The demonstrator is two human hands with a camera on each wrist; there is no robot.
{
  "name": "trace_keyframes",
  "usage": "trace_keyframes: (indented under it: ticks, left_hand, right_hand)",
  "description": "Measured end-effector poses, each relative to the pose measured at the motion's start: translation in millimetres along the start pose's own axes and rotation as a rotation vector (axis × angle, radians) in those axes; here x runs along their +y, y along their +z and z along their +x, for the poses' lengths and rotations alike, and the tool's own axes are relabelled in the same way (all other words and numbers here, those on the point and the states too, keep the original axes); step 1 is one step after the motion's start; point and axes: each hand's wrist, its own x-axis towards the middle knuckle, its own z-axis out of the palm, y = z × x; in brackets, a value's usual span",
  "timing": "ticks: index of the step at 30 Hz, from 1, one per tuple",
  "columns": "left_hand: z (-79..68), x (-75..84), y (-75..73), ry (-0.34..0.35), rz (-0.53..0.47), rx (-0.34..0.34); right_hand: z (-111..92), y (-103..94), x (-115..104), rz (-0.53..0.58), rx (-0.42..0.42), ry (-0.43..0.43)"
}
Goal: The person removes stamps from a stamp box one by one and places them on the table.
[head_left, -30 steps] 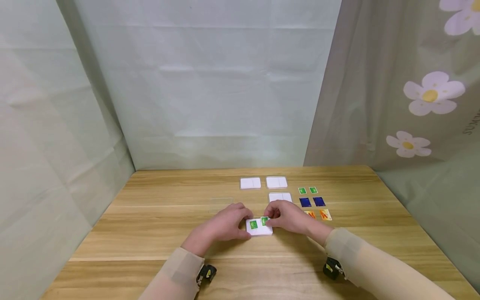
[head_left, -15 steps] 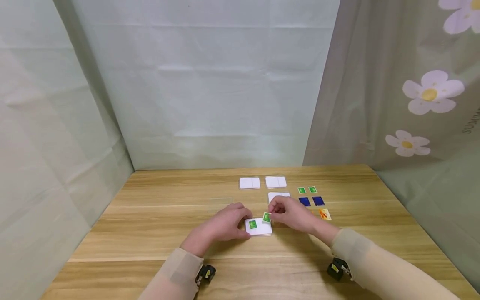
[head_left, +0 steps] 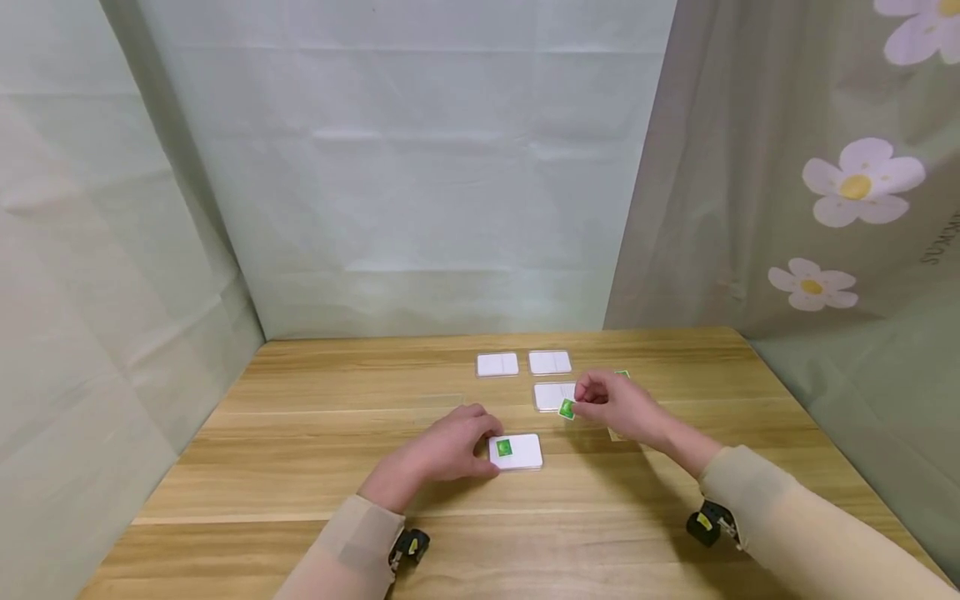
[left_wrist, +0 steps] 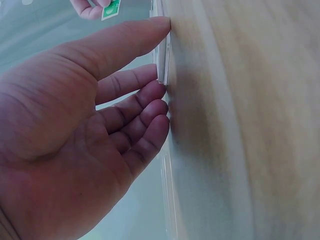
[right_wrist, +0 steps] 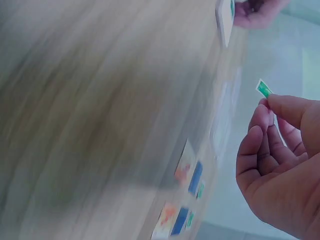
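Note:
My left hand (head_left: 438,450) holds a white card in a clear case (head_left: 527,454) by its left end, thumb at the near edge and fingertips at the far edge. On the card's left half lies a small green stamp-like piece (head_left: 504,447). Up and to the right, my right hand (head_left: 626,408) pinches another green white-bordered piece (head_left: 566,408) between thumb and forefinger. In the right wrist view, this green piece (right_wrist: 263,88) sticks out past the fingertips, raised off the table. From the head view it overlaps a white card behind.
Three white cards in clear cases, one of them a white card (head_left: 497,364), lie farther back. A thin transparent plate (head_left: 435,403) lies beyond my left hand. Under my right hand are orange pieces (right_wrist: 166,218), blue pieces (right_wrist: 195,177) and green pieces (right_wrist: 190,220), mostly hidden in the head view.
My right hand has lifted the green piece off the white card's right half and carried it rightward and away. My left hand stays at the card.

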Motion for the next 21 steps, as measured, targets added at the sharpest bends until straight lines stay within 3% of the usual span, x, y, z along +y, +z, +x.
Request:
trace_keyframes:
  ticks: [10,21]
  left_hand:
    - [-1.2,0.6,-1.0,-0.004,-0.005,-0.004]
    - [-2.2,0.0,-1.7,0.001,-0.008,-0.004]
  right_hand:
    - [-6.8,-36.8,23.4,-0.046,0.072,0.022]
    - [-9.7,-65.5,45.2,-0.160,0.156,0.118]
